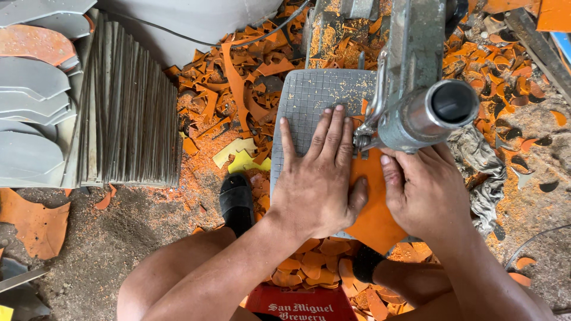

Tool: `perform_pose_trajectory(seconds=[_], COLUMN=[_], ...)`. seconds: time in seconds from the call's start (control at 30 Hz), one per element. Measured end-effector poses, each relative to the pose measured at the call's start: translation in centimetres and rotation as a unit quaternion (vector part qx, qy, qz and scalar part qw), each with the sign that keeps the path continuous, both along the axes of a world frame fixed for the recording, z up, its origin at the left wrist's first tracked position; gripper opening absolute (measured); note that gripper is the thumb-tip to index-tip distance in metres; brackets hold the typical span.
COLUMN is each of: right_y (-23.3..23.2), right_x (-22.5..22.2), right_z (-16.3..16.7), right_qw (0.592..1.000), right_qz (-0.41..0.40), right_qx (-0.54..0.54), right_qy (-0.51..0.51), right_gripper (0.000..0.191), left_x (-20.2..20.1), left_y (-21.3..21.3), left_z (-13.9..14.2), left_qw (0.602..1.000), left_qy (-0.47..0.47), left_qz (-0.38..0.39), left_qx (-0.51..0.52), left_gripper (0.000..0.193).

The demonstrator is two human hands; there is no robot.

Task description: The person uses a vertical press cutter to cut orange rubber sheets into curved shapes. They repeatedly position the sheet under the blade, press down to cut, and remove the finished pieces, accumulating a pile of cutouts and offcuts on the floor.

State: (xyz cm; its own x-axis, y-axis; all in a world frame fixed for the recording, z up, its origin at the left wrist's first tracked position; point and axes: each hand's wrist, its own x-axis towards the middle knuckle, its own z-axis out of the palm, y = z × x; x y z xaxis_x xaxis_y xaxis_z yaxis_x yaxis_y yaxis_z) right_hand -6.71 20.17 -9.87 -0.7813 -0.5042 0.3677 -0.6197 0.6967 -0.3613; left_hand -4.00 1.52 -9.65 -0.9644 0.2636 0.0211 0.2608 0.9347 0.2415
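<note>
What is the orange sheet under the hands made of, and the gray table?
The orange sheet looks like thin rubber or foam, matte; the curly orange scraps suggest it cuts softly. The gray table looks like painted or worn metal, with a scored grid on top.

Orange sheet piece under the hands; grey plate with a fine square grid pattern; orange offcuts with a few yellow scraps; grey stacked sheets; dull grey-green machine arm; black sandal; red crate.
</note>
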Motion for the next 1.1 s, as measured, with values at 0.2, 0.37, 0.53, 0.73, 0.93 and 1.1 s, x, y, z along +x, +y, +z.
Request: perform_pose_trajectory(seconds=[0.2, 0.37, 0.53, 0.73, 0.93, 1.1], right_y=[0.5, -0.2, -1.0, 0.0, 0.8, 1.4], right_x=[-0.7, 2.1, 7.3, 6.5, 5.1, 4.2], right_z=[-0.3, 0.4, -0.6, -1.8, -1.8, -1.9], right_qw=[1.000, 0.989, 0.985, 0.986, 0.987, 0.987], right_qz=[-0.021, -0.123, -0.094, -0.062, -0.035, -0.013], right_qx=[0.008, 0.044, 0.123, 0.152, 0.153, 0.154], right_qy=[0.014, 0.063, -0.076, -0.039, -0.032, -0.037], right_gripper=[0.013, 0.030, 0.088, 0.099, 0.100, 0.102], left_x=[-0.5, 1.2, 5.4, 5.0, 4.0, 3.7], left_y=[0.1, -1.0, -4.5, -6.2, -5.2, -4.5], left_z=[0.5, 1.0, 0.7, -0.2, 0.3, 0.5], left_qw=[1.000, 0.999, 0.996, 0.987, 0.988, 0.990], left_qy=[-0.028, 0.003, 0.046, 0.099, 0.094, 0.101], left_qz=[0.014, 0.013, -0.065, -0.096, -0.110, -0.094], left_qx=[-0.002, 0.046, 0.031, 0.078, 0.055, 0.040], left_gripper=[0.110, 0.110, 0.090, 0.063, 0.056, 0.058])
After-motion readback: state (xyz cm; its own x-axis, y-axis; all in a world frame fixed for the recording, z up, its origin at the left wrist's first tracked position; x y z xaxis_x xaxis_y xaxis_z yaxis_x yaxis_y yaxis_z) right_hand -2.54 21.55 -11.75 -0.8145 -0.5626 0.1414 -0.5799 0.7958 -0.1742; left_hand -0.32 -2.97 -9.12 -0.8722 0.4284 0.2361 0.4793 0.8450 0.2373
